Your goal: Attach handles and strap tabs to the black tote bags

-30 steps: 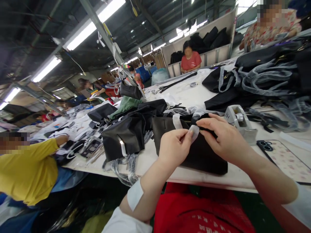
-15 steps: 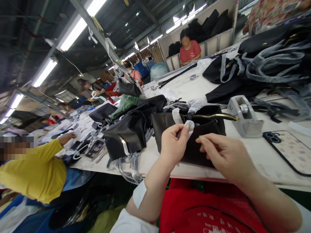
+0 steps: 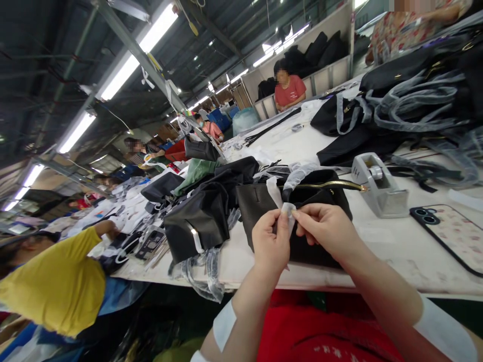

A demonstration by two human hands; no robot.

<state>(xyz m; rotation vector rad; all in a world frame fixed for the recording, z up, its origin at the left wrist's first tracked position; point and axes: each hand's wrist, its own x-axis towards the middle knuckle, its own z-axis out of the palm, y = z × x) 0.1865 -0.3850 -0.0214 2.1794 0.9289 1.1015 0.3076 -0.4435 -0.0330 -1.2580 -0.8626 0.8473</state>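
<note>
A black handbag (image 3: 249, 206) with a gold zipper (image 3: 328, 184) lies on the table in front of me. Its handle (image 3: 300, 176) is wrapped in whitish film. My left hand (image 3: 271, 241) pinches a white wrapping strip (image 3: 290, 210) at the handle's near end, thumb and finger closed on it. Close beside it, my right hand (image 3: 326, 229) pinches the same strip from the right, with fingertips touching it. The front of the bag is partly hidden behind both hands.
A tape dispenser (image 3: 379, 186) stands right of the bag, with a phone (image 3: 451, 236) beyond it. Another black bag (image 3: 198, 221) lies to the left. Black bags with film-wrapped straps (image 3: 415, 103) are piled at the back right. A co-worker in yellow (image 3: 56, 276) works at left.
My right hand has moved left and now meets my left hand at the strip, where before it was apart. The view has shifted slightly.
</note>
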